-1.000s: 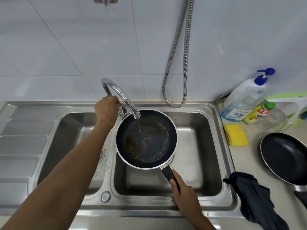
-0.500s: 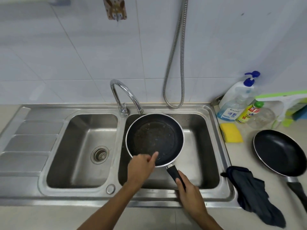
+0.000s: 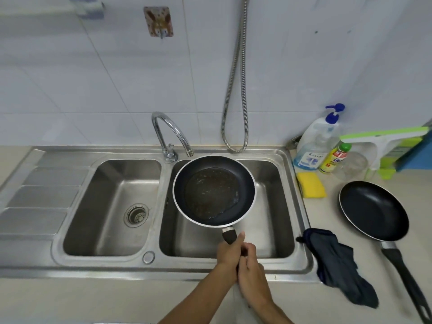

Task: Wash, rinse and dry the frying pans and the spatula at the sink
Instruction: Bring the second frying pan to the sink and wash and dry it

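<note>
A black frying pan (image 3: 214, 190) with a silver rim hangs over the right basin of the steel sink (image 3: 301, 220), a shallow pool of dirty water in its bottom. Its black handle points toward me. My left hand (image 3: 230, 252) and my right hand (image 3: 251, 268) both grip that handle, side by side. A second black frying pan (image 3: 374, 211) lies on the counter at the right, handle toward the near right corner. No water runs from the tap (image 3: 171, 134). I see no spatula.
A yellow sponge (image 3: 312, 184) lies beside the sink's right rim. A dark cloth (image 3: 339, 263) is crumpled between sink and second pan. A pump soap bottle (image 3: 314, 141), a small detergent bottle (image 3: 335, 157) and a green squeegee (image 3: 383, 139) stand at the back right. The left basin (image 3: 112, 206) holds only its drain.
My left hand left the tap, passed the pan's rim and now grips the handle with my right. The water has stopped. The pan sits a little farther from the spout.
</note>
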A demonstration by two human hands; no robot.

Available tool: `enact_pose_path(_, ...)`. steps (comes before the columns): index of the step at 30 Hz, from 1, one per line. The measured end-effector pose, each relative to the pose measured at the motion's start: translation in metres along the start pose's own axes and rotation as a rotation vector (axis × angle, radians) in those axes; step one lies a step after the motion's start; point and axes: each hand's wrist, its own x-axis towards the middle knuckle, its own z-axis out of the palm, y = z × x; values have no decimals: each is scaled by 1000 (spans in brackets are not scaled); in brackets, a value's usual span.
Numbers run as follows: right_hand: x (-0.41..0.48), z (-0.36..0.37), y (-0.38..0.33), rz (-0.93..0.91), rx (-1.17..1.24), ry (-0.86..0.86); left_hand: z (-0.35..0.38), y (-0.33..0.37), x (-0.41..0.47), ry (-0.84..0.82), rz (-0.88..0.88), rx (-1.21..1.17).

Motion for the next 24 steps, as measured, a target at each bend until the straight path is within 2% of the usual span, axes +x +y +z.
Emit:
enact_pose_path(3,4,-17,-8,-35,8,-62,7,0,1,94,118,39)
enact_pose_path(6,24,-66,-8,-171,-183,-131,7,-5,7,126,129,-14)
enact_pose_path(7,38,-89,-8,-201,-229,-71,5,-9,7,125,131,-38)
enact_pose_path(11,124,-187,-14,-234,-440,361,-4,-29,6,128,137,-11)
enact_pose_path(13,167,-215,-13,-189,-632,413,-7,-32,2,131,145,-6)
enact_pose_path(15,198,-225,-4,-106,-782,352,-6,-30,-2,135,156,-11)
enact_pose_path(18,216,-229,5,-2,-745,239,-8,-27,-4,138,170,15)
enact_pose_path(20,217,-227,4,-21,-696,289,-14,-26,-2,144,158,24)
enact_pose_path(22,210,-217,0,-141,-665,391,-22,-28,0,133,160,26)
enact_pose_path(24,198,-193,-11,-353,-614,385,-32,-31,2,121,170,35)
